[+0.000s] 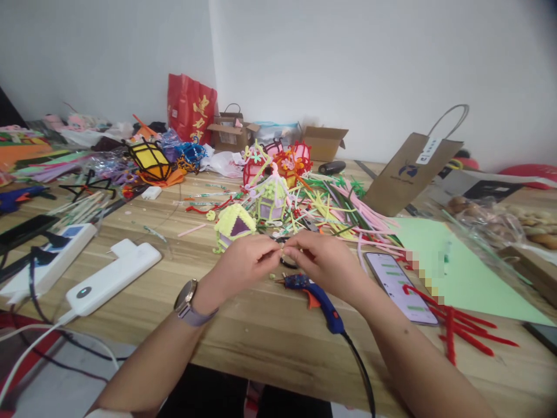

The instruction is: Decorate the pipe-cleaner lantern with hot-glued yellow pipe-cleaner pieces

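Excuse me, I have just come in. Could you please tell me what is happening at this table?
A person is working with both bare hands over a wooden table. The fingertips of the left hand and right hand meet; whatever they may hold is too small to make out. A blue glue gun lies near the right hand. Just beyond the left hand is a yellow fuzzy house-shaped piece. To the right, red fuzzy stems lie partly over a phone.
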Tool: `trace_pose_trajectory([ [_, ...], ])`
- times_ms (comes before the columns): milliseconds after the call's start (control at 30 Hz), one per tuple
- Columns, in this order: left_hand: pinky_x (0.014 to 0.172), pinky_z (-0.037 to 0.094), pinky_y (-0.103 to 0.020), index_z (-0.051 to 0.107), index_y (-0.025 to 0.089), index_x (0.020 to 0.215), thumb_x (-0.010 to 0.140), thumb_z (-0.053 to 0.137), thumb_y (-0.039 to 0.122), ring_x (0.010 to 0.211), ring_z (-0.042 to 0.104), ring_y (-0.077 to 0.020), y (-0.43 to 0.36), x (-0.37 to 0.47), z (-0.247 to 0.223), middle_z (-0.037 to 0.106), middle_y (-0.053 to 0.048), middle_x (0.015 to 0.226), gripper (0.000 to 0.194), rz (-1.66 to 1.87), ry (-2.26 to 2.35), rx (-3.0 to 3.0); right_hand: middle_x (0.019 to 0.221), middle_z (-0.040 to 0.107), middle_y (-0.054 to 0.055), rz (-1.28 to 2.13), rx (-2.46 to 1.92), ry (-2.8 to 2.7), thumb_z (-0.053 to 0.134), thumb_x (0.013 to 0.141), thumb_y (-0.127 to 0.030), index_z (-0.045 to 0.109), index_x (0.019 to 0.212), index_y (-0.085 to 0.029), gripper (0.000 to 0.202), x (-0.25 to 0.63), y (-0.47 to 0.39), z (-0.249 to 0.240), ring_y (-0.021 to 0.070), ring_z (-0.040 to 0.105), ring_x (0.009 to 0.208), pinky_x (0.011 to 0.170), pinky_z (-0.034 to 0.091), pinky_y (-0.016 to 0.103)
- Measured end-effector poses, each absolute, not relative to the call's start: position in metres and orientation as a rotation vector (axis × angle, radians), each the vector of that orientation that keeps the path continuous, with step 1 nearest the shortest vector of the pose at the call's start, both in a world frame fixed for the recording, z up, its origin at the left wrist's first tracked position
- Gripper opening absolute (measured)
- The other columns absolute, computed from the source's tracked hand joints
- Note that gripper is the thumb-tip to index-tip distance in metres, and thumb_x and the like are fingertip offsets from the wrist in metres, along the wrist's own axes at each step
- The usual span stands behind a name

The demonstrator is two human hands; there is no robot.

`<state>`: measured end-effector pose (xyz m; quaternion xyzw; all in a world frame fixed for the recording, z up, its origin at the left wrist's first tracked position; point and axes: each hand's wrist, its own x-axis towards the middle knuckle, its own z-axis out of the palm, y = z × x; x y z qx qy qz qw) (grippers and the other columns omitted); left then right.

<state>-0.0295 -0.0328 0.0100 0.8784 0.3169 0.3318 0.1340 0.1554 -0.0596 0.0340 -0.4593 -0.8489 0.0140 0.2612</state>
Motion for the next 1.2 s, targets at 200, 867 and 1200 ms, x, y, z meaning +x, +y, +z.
trace_pose_trajectory([
  [200, 0.066, 0.038, -0.026, 0.058, 0.017, 0.075, 0.095, 0.037, 0.023, 0.071, 0.054, -0.0153, -0.034, -0.030, 0.010, 0.061, -0.003, 0.074, 0.030, 0.943, 0.899, 2.567, 0.071, 0.067, 0.000, 0.237, -1.353, -2.284, 0.049, 0.090, -0.017, 0.063, 0.084, -0.019, 0.015, 0.156, -0.056, 0.033, 0.0120, 0.057, 0.059, 0.055, 0.035, 0.021],
  [867, 0.067, 0.039, -0.023, 0.062, 0.015, 0.078, 0.096, 0.044, 0.036, 0.072, 0.053, -0.0128, -0.034, -0.033, 0.019, 0.059, -0.003, 0.075, 0.033, 0.823, 0.448, 2.492, 0.058, 0.060, -0.003, 1.037, -1.374, -2.197, 0.052, 0.088, -0.037, 0.061, 0.073, -0.019, 0.025, 0.172, -0.071, 0.052, 0.0094, 0.054, 0.047, 0.046, 0.035, 0.020],
  [1200, 0.064, 0.040, -0.022, 0.064, 0.014, 0.078, 0.089, 0.056, 0.038, 0.069, 0.052, -0.0114, -0.035, -0.032, 0.008, 0.060, -0.002, 0.074, 0.027, 0.881, 0.457, 2.038, 0.058, 0.056, -0.003, 1.091, -1.066, -1.655, 0.062, 0.080, -0.052, 0.056, 0.078, -0.019, 0.034, 0.158, -0.075, -0.002, 0.0101, 0.051, 0.049, 0.047, 0.038, 0.022],
])
